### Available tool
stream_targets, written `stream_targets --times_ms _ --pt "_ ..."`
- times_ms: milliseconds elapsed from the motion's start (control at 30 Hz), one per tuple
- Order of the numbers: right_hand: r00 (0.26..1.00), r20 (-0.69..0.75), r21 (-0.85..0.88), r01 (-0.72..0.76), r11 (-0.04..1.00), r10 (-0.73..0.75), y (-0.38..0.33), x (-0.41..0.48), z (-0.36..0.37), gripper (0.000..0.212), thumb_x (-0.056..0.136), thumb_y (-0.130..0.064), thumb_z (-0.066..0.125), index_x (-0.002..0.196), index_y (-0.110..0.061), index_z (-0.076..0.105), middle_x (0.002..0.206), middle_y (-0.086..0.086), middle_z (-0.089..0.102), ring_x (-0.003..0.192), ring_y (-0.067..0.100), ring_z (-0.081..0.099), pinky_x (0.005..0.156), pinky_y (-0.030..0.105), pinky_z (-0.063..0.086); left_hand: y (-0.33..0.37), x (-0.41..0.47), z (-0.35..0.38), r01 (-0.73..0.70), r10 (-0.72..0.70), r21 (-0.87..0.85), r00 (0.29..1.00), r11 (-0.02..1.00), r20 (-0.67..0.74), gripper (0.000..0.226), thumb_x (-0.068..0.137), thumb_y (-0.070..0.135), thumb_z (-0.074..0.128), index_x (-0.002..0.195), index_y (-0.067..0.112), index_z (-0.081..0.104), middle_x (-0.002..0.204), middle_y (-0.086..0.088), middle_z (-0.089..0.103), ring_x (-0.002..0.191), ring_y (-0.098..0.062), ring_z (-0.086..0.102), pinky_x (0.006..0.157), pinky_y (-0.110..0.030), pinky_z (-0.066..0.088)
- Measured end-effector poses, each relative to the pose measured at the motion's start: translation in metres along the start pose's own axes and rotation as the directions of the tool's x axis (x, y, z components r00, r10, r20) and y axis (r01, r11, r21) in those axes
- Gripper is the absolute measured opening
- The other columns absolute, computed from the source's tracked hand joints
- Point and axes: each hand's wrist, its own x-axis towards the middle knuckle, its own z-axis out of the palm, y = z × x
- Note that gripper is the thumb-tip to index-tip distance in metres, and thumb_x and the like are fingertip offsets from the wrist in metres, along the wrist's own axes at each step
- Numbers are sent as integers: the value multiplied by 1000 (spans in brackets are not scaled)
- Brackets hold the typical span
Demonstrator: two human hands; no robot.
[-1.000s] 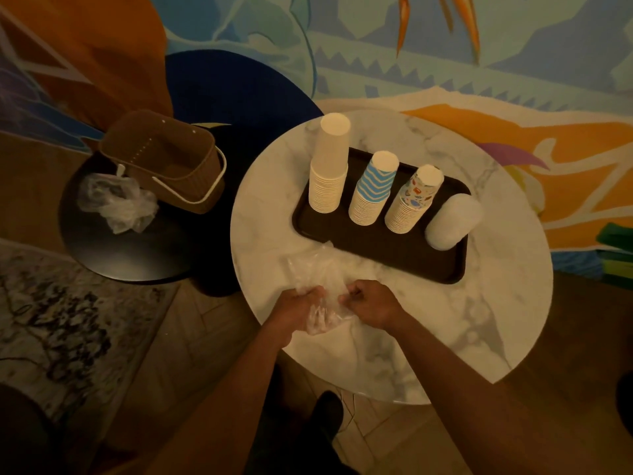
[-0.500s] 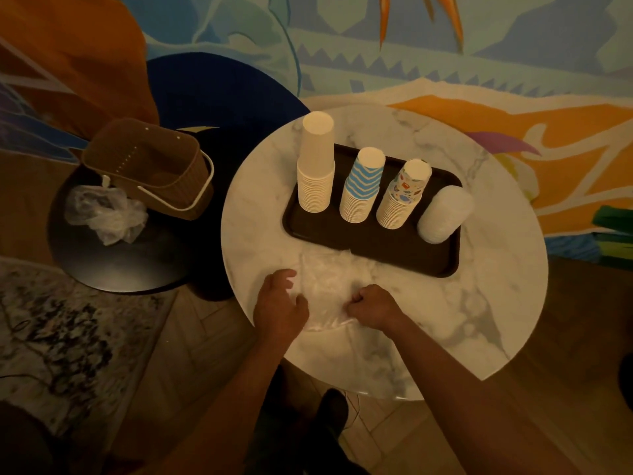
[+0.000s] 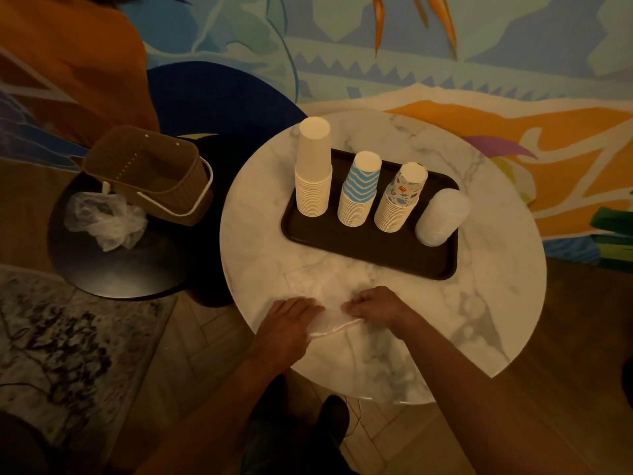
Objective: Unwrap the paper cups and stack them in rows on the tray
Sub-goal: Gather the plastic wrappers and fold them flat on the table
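A dark tray (image 3: pixel 370 250) sits on the round marble table (image 3: pixel 496 269). On it stand a plain white cup stack (image 3: pixel 313 169), a blue zigzag stack (image 3: pixel 359 190), a patterned stack (image 3: pixel 400 198) and a white stack (image 3: pixel 442 217) lying tilted at the right end. An empty clear plastic wrapper (image 3: pixel 325 286) lies flat on the table in front of the tray. My left hand (image 3: pixel 291 323) rests flat on its near left edge, fingers straight. My right hand (image 3: pixel 376 306) is curled and pinches its near edge.
A low black side table (image 3: pixel 113 269) at the left carries a brown basket (image 3: pixel 154 176) with a white handle and a crumpled clear plastic bag (image 3: pixel 102 219). A patterned rug (image 3: pixel 68 344) covers the floor at the lower left. A painted wall stands behind.
The wrapper, bunched between both hands a second ago, now lies spread flat on the table. My left hand has opened and pressed down on it; my right hand still holds its edge.
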Motion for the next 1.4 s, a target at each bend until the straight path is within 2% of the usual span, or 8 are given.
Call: stream_targets --times_ms 167,267,467,600,733,967,1200,1400 --pt "986 34 -111 164 980 -161 0 -10 -2 98 48 -57 97 134 -32 57 121 -7 63 106 7 61 88 26 53 2 -1 6 64 -93 -167 980 984 -174 44 80 19 46 113 28 74 127 8 69 121 -12 58 103 -26 36" --pt "873 74 -530 444 722 -482 9 -8 -2 132 35 -82 84 151 -46 32 145 -10 41 127 11 41 107 32 40 -4 4 6 118 -167 -231 964 966 -208 35 86 14 61 116 27 75 121 10 73 115 -10 66 103 -28 45" --pt "674 163 -776 539 328 -720 17 -1 15 44 76 -41 79 118 -30 72 126 -6 61 110 21 52 92 38 47 -6 14 -9 196 -254 -306 953 932 -163 18 100 37 61 107 30 77 96 10 77 84 -9 70 78 -23 53" --pt "648 -4 -785 470 404 -762 20 4 21 24 85 -48 69 99 -30 77 97 -7 65 90 20 55 77 32 41 -5 17 -18 301 -354 -371 932 878 -80 37 102 54 50 94 26 74 84 8 74 76 -8 67 73 -30 52" --pt "811 -44 -680 404 612 -584 12 1 17 43 95 -63 55 76 -24 63 88 0 63 88 20 52 75 30 34 1 27 -23 457 -531 -460 846 761 -37 53 98 53 57 60 19 47 53 4 52 52 -9 51 60 -29 40" --pt "941 -90 -582 217 784 -327 5 11 19 56 93 -66 55 55 -27 48 57 -7 48 64 14 54 65 29 41 10 47 -23 592 -654 -430 756 682 4 32 95 44 62 75 21 58 73 6 62 69 -15 57 67 -28 37" --pt "943 -277 -465 35 884 -183 -3 14 33 48 77 -59 78 103 -22 65 101 -1 65 95 20 65 82 35 56 8 61 -27 668 -704 -474 698 573 132 69 75 35 85 131 21 47 132 1 43 103 -25 61 76 -32 46" --pt "951 -236 -527 46 848 -198 -11 14 42 77 77 -43 83 141 -22 46 136 6 49 121 26 57 101 36 52 -1 70 -31 612 -570 -176 786 771 238 45 82 49 71 117 20 67 124 -5 56 109 -25 59 91 -37 51"
